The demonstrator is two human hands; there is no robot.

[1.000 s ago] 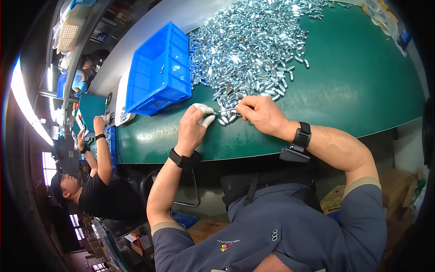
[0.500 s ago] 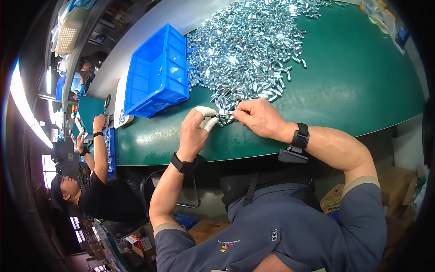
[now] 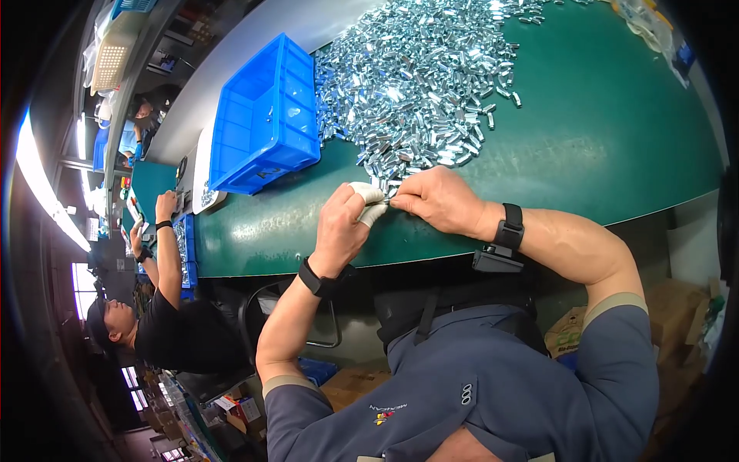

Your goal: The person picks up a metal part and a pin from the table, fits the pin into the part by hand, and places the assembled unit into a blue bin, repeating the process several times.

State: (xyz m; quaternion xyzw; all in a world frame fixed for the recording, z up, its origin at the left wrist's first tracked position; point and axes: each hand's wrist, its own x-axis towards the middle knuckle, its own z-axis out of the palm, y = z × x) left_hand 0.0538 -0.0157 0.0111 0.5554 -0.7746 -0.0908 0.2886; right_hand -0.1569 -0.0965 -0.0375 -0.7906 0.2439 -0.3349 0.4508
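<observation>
Close together over the near edge of the metal heap, my two hands are pinched at the fingertips. White coverings wrap the thumb and forefinger of my left hand [image 3: 340,225], which is closed on a small silvery metal piece [image 3: 387,195]. From the other side, thumb and forefinger of my right hand [image 3: 445,202] close at the same piece, their tips hiding much of it. Just beyond lies a big pile of shiny, short metal parts [image 3: 416,96] on the green tabletop [image 3: 581,154].
A blue plastic bin [image 3: 296,150] stands tilted-looking left of the pile, a white tray [image 3: 204,165] behind it. Farther left a co-worker in black [image 3: 185,327] handles something at the table. Plastic bags [image 3: 650,31] lie at the far right. Cardboard boxes [image 3: 673,331] stand below.
My hands have drawn together; the left moved right toward the right one. The thin silvery length that showed between the fingertips is now mostly covered.
</observation>
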